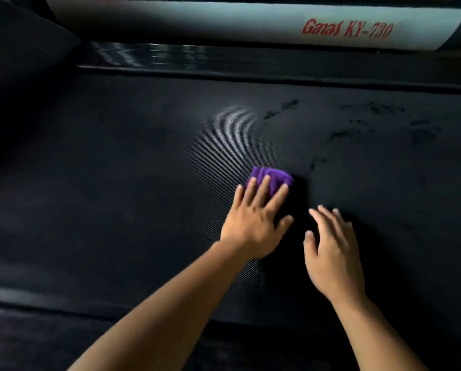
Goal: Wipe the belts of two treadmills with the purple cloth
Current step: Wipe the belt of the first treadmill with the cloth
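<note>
Purple cloth [271, 175], near half unseen beneath flat left hand [253, 226], on belt [117, 170]

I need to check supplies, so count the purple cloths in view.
1. The purple cloth lies on the treadmill belt near mid-frame, pressed flat by the left hand. None shows elsewhere; another could be hidden outside the view.

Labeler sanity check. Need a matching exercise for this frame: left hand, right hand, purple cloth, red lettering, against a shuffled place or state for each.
Column one
1 left hand
2 right hand
3 purple cloth
4 red lettering

Column two
A on the pale cover, top right
B empty, fingers spread, right of the cloth
C pressing flat on the cloth
D on the belt, partly under a hand

Pairs: 1-C, 2-B, 3-D, 4-A
</note>
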`<state>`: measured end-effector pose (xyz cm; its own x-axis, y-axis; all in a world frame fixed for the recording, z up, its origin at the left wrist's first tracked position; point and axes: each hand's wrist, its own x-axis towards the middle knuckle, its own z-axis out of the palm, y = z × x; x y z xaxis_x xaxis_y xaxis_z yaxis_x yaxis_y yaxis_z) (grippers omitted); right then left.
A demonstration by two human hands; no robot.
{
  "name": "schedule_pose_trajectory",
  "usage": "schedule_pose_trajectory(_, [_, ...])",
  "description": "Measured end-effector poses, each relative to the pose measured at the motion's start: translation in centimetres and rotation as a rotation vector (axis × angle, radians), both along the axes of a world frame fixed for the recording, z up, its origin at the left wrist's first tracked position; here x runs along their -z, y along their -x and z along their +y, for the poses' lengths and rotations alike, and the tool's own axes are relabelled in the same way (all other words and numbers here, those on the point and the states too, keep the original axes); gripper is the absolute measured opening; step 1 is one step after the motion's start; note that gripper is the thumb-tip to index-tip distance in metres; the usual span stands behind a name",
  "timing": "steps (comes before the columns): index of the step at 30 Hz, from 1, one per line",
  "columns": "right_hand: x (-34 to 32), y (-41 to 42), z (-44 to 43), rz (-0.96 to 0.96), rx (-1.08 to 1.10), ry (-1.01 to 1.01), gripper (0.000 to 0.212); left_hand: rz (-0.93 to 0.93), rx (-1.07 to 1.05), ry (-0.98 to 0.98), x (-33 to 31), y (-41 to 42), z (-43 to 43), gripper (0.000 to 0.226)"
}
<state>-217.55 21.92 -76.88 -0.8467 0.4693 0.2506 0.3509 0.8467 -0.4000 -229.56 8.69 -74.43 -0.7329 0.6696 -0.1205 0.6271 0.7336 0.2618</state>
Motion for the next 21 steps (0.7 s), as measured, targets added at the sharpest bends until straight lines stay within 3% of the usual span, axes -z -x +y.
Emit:
schedule_pose_trajectory(5, [0.7, -4.0, -0.7, -0.122, -0.014, -0.087, 0.054, 0.053, 0.068, 0.064, 0.4, -5.4, -8.5, 0.069])
schedule_pose_trajectory(10, [0.6, -4.0, -1.1, -0.124, 0.019, -0.104, 0.055, 0.022, -0.261, 0.077, 0.1, -1.4, -15.9, 0.072])
schedule_pose_trajectory(15, [0.7, -3.7, -1.1, -0.107, 0.035, -0.131, 0.053, 0.029, -0.39, 0.044, 0.8, 3.3, -9.2, 0.072])
schedule_pose_trajectory(21, [0.7, -3.3, -1.0, -0.081, 0.064, -0.13, 0.054, 0.044, -0.12, -0.007, 0.6, -3.4, 0.0, 0.067])
